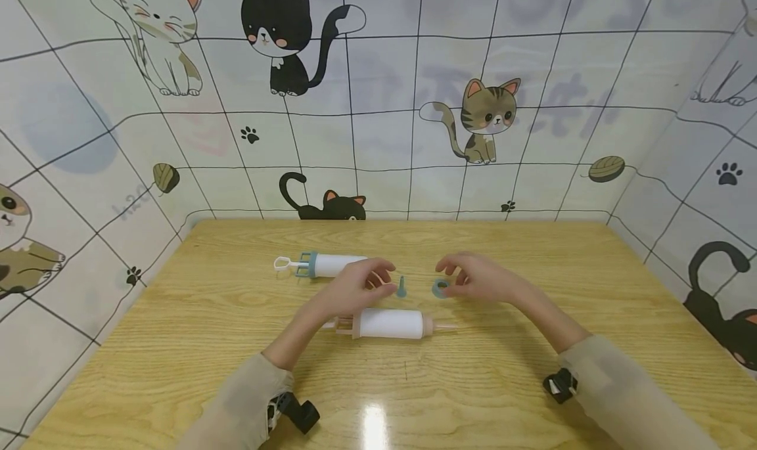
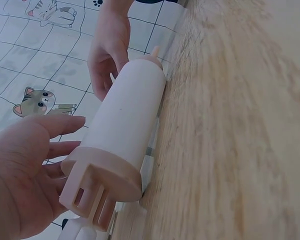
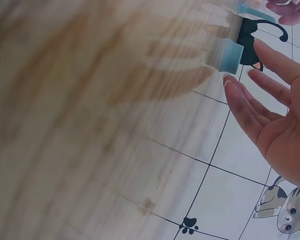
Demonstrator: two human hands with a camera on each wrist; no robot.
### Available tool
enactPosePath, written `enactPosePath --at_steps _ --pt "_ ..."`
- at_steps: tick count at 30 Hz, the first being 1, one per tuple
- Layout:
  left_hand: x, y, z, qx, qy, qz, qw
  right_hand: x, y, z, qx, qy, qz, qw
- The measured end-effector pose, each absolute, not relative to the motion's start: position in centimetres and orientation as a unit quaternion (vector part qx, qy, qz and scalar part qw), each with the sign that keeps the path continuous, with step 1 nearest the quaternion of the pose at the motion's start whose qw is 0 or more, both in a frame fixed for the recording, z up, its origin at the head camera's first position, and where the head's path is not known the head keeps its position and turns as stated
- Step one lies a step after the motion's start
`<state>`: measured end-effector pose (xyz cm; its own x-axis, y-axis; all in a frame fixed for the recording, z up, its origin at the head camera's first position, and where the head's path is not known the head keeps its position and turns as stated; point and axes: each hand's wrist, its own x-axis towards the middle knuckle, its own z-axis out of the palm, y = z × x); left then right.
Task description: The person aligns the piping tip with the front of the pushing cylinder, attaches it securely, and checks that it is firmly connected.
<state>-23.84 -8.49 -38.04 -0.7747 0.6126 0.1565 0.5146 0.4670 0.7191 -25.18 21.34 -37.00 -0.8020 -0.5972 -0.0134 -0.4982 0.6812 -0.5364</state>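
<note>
My left hand [image 1: 359, 286] hovers between two syringe-like tubes with white barrels, its fingers loosely bent and holding nothing. The tube with blue fittings and a white pull handle [image 1: 338, 266] lies behind it, partly hidden by the hand. Nearer me lies the tube with beige-pink fittings [image 1: 390, 324], its thin tip pointing right. A small blue nozzle [image 1: 401, 289] stands on the table just right of my left fingertips. My right hand [image 1: 481, 278] is beside a blue ring cap [image 1: 436, 290]; in the right wrist view its relaxed fingers sit close to the ring [image 3: 231, 57], with nothing gripped.
The wooden table [image 1: 473, 384] reaches back to a wall sheet [image 1: 384, 135] printed with cats and grid lines. Dark wrist cameras [image 1: 303, 416] are strapped at both sleeves. The beige-pink tube lies close under the left forearm.
</note>
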Motion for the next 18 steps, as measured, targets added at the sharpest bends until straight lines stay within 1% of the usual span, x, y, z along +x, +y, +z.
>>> enactPosePath --at_steps 8,18 --pt "-24.7 -7.5 -38.2 0.333 0.854 0.392 0.076 -25.6 20.9 -37.3 -0.312 0.902 -0.274 0.119" --pt "-25.5 -6.6 -38.5 0.334 0.856 0.388 0.077 -26.1 20.5 -37.5 -0.323 0.901 -0.262 0.125"
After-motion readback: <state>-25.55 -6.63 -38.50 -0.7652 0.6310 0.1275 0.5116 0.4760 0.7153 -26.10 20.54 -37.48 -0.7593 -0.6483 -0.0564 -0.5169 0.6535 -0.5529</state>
